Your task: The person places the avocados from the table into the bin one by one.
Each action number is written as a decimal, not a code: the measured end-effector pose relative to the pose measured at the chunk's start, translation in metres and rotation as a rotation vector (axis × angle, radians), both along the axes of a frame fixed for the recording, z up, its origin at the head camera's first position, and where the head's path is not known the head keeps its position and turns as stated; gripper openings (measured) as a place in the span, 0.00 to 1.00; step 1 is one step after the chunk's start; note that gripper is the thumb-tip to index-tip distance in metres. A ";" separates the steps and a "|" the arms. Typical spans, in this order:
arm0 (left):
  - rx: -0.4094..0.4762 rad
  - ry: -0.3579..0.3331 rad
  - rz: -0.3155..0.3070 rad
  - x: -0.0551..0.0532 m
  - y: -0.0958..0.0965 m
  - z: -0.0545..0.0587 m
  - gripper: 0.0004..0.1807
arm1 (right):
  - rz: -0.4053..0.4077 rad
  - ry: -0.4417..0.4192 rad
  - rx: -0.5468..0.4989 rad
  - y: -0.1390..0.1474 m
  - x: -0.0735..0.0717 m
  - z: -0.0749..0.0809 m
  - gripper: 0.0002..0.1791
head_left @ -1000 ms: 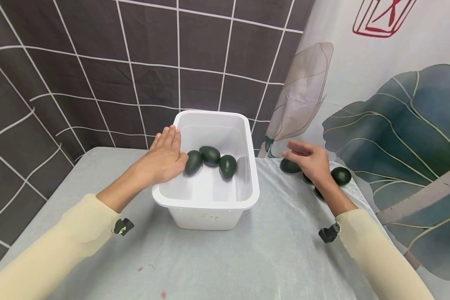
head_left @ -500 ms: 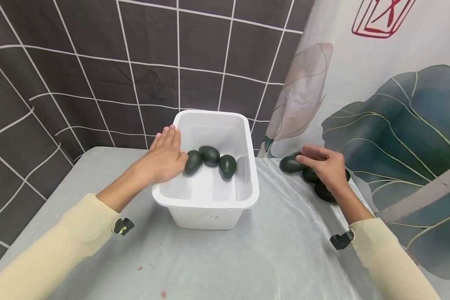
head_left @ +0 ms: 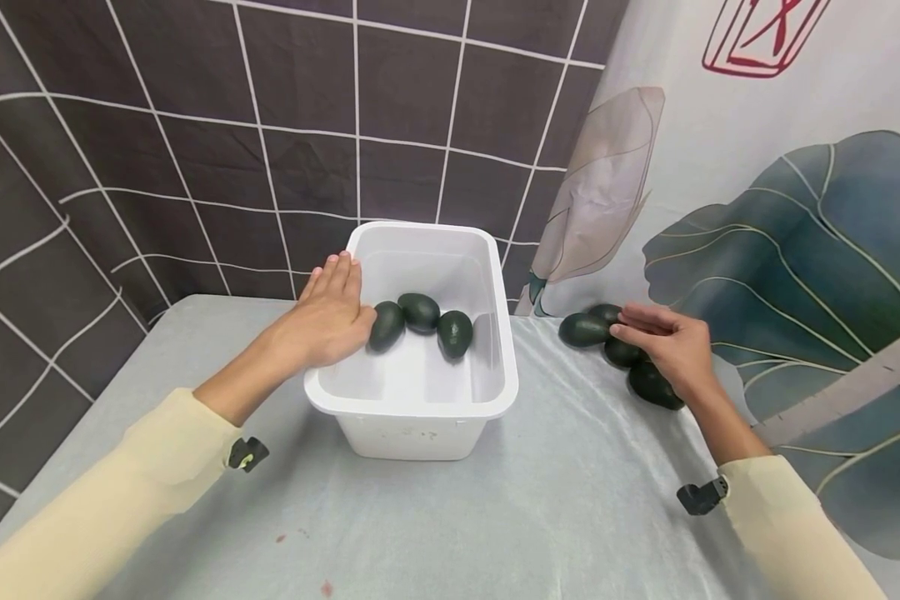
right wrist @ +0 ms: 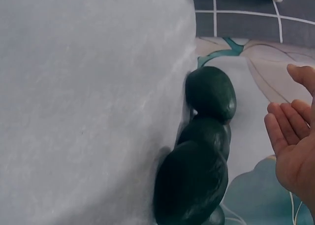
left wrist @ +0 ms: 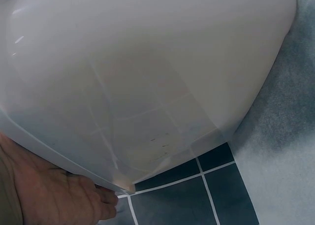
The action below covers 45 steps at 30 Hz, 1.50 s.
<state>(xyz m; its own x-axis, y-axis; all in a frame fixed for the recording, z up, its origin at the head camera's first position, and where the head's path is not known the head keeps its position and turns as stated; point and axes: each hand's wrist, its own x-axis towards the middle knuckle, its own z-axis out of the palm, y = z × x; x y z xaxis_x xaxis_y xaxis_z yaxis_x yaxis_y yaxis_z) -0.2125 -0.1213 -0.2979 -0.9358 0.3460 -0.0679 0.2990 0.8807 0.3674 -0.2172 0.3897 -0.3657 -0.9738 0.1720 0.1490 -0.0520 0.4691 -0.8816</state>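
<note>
A white plastic tub (head_left: 412, 417) stands mid-table with three dark green avocados (head_left: 420, 312) lying inside. My left hand (head_left: 335, 307) rests flat on the tub's left rim with straight fingers, its thumb beside the nearest avocado. In the left wrist view the tub's wall (left wrist: 147, 77) fills the frame above my palm (left wrist: 49, 193). To the right, several avocados (head_left: 583, 330) lie in a cluster on the cloth. My right hand (head_left: 648, 332) hovers over them, fingers loosely extended and holding nothing. The right wrist view shows those avocados (right wrist: 210, 93) left of the open palm (right wrist: 294, 141).
The table is covered by a pale grey cloth (head_left: 555, 508). A dark tiled backdrop (head_left: 195, 150) hangs behind and to the left, a leaf-print sheet (head_left: 795, 233) to the right. The avocado cluster lies close to the table's right edge.
My right hand has moved to the right and down, onto the avocado cluster on the cloth. The left hand and the tub have stayed put.
</note>
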 end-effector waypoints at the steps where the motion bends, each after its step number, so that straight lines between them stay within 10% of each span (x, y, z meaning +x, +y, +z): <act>1: 0.001 0.000 0.000 0.000 0.000 0.000 0.45 | -0.005 -0.004 0.003 0.002 0.001 -0.001 0.36; 26: 0.003 -0.001 -0.001 0.000 0.001 -0.001 0.45 | -0.039 -0.140 0.174 0.038 0.024 -0.012 0.38; 45: 0.001 0.008 0.005 0.001 0.001 0.001 0.45 | -0.068 -0.193 0.072 0.075 0.039 -0.024 0.30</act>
